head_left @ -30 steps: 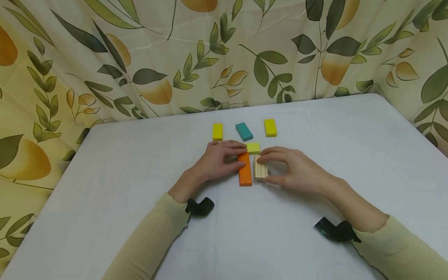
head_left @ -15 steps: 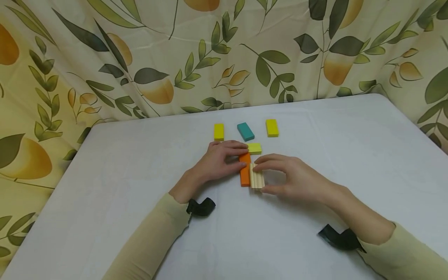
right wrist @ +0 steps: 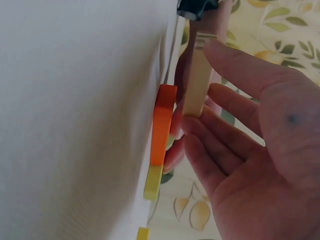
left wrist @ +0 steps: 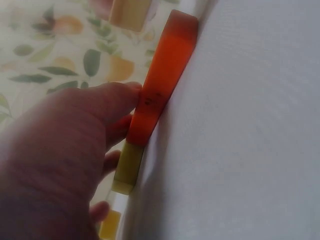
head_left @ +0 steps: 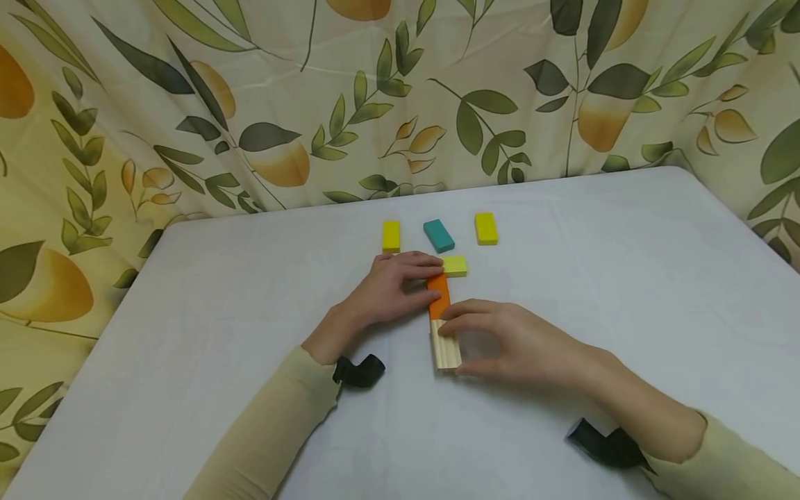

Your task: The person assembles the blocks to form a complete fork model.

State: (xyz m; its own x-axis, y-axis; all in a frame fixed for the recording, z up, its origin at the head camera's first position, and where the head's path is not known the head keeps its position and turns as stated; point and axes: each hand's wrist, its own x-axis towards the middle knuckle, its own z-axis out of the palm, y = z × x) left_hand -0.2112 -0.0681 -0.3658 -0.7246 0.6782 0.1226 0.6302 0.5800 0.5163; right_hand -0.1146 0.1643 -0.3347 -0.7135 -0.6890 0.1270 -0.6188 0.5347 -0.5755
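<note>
My right hand (head_left: pixel 506 344) pinches a pale wooden block (head_left: pixel 447 354) with a grooved face between thumb and fingertips. That block overlaps the near end of a long orange block (head_left: pixel 442 288) in the head view. In the right wrist view the wooden block (right wrist: pixel 199 82) is raised higher than the orange block (right wrist: pixel 162 125), with a gap between them. My left hand (head_left: pixel 400 288) rests beside the orange block, its thumb touching the side and its fingers reaching to a light yellow block (head_left: pixel 455 266). This yellow block lies crosswise at the orange block's far end.
Farther back lie a yellow block (head_left: pixel 391 236) on the left, a teal block (head_left: pixel 439 236) set at an angle, and another yellow block (head_left: pixel 486 229). A white cloth (head_left: pixel 250 312) covers the table. Behind it hangs a leaf-patterned curtain (head_left: pixel 375 104).
My right hand has brought the wooden block from the orange block's right side toward me and left, over its near end. My left hand stays in place.
</note>
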